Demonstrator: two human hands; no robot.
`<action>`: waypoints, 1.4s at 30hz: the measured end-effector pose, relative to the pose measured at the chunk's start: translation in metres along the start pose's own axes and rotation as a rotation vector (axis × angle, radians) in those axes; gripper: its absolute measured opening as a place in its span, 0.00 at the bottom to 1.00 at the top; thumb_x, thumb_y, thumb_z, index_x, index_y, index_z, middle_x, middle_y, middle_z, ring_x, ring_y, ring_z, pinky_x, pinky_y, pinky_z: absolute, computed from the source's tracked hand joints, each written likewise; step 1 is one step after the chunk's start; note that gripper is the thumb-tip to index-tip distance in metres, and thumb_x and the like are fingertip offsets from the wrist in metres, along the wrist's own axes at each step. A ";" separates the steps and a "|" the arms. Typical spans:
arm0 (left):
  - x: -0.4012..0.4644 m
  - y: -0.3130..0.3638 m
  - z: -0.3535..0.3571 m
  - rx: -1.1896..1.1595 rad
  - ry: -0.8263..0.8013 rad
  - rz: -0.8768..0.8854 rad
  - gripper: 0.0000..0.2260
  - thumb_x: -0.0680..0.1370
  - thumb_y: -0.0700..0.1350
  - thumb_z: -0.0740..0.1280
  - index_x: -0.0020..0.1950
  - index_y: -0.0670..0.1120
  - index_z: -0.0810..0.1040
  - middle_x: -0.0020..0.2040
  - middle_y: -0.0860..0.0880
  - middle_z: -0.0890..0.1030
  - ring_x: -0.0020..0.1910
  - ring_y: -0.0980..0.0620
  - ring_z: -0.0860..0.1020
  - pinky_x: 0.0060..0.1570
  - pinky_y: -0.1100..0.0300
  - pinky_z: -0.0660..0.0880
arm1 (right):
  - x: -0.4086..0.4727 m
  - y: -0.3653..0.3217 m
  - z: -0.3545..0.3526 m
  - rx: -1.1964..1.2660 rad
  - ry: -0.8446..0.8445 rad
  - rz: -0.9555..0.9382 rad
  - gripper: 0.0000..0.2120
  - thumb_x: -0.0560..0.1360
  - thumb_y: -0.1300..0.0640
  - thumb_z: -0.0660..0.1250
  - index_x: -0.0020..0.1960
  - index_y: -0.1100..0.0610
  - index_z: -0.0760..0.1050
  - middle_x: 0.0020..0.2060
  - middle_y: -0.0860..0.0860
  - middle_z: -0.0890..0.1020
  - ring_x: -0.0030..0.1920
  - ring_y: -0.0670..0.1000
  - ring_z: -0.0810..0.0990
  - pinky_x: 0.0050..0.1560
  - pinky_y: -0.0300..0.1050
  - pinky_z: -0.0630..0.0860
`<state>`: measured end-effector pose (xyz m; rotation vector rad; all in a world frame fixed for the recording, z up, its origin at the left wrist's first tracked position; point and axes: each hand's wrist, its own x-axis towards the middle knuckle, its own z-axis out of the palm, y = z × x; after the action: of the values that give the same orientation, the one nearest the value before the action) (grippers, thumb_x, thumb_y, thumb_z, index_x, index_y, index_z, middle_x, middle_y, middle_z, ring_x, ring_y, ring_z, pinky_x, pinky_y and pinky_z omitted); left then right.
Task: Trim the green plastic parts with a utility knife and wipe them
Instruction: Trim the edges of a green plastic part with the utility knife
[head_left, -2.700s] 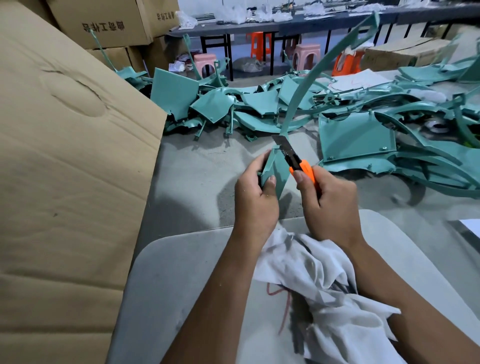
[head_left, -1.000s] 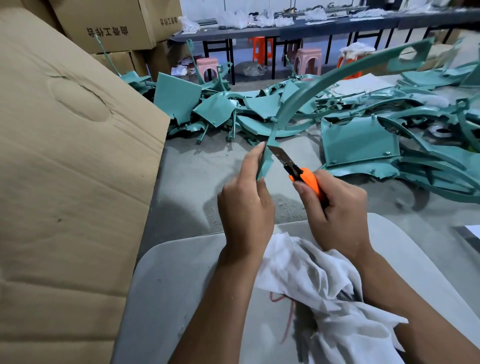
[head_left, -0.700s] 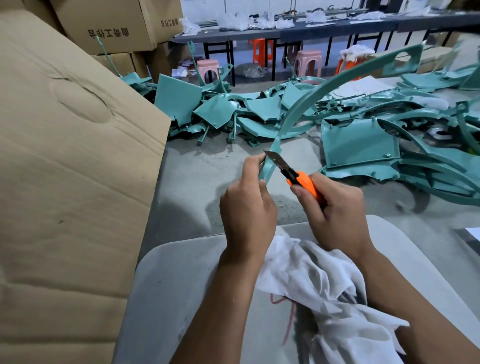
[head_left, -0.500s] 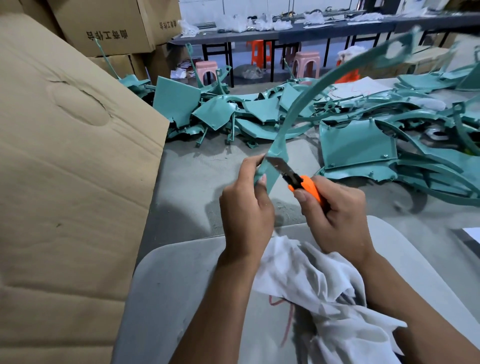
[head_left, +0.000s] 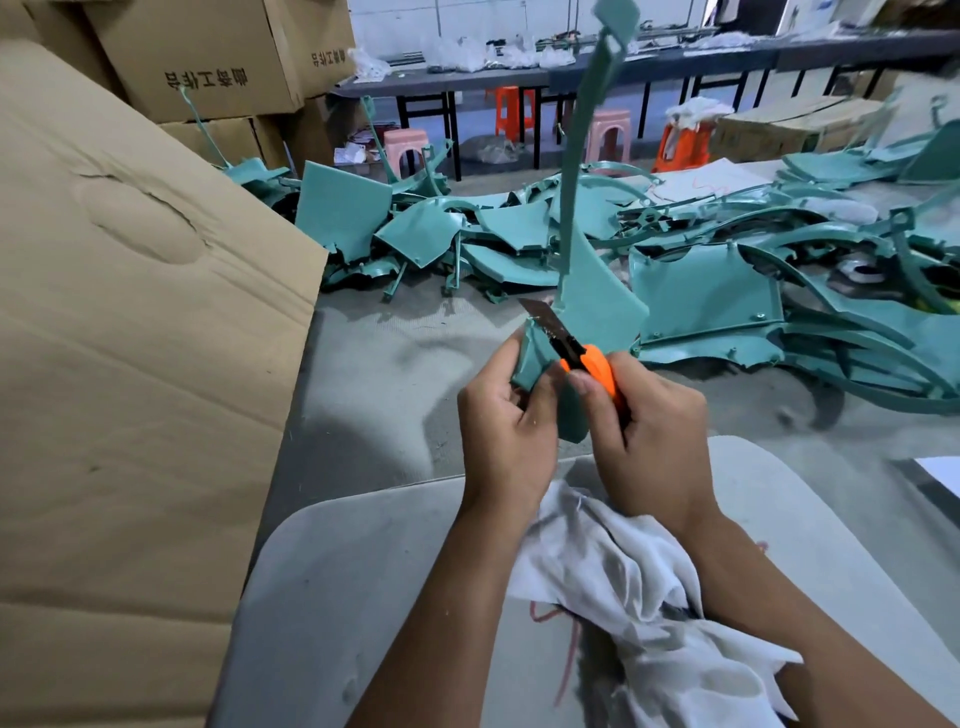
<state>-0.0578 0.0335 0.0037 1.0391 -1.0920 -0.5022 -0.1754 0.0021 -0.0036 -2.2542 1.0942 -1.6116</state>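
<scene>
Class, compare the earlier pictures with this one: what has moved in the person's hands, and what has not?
The green part has swung from leaning right to nearly upright. The left hand still grips its base, the right hand still holds the knife against it. The cloth stays put.

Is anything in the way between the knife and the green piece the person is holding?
No, nothing visible. The right hand grips the orange utility knife, and its bare metal blade lies right against the edge of the long green plastic part that the left hand holds upright.
</scene>
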 end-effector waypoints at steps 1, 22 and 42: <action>-0.001 0.000 0.000 0.000 -0.011 -0.003 0.07 0.80 0.38 0.66 0.57 0.44 0.81 0.47 0.48 0.85 0.47 0.49 0.83 0.49 0.54 0.81 | 0.000 0.000 0.000 -0.011 -0.006 0.012 0.19 0.83 0.45 0.62 0.38 0.51 0.61 0.26 0.42 0.62 0.29 0.42 0.66 0.32 0.37 0.59; -0.004 -0.001 0.002 0.323 0.132 0.023 0.08 0.80 0.38 0.68 0.58 0.43 0.82 0.46 0.50 0.85 0.43 0.54 0.82 0.45 0.59 0.80 | 0.003 0.006 0.000 -0.164 -0.019 -0.011 0.17 0.84 0.44 0.61 0.41 0.49 0.61 0.30 0.40 0.60 0.31 0.49 0.62 0.34 0.46 0.57; 0.017 -0.006 -0.044 0.351 -0.041 0.024 0.15 0.75 0.39 0.64 0.61 0.49 0.76 0.52 0.54 0.83 0.52 0.50 0.81 0.56 0.48 0.79 | 0.007 0.017 -0.005 -0.229 -0.180 0.057 0.21 0.83 0.41 0.61 0.39 0.54 0.62 0.28 0.43 0.63 0.31 0.57 0.67 0.32 0.51 0.62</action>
<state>-0.0102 0.0370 0.0029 1.3236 -1.2554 -0.3187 -0.1868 -0.0129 -0.0046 -2.4262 1.3388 -1.2899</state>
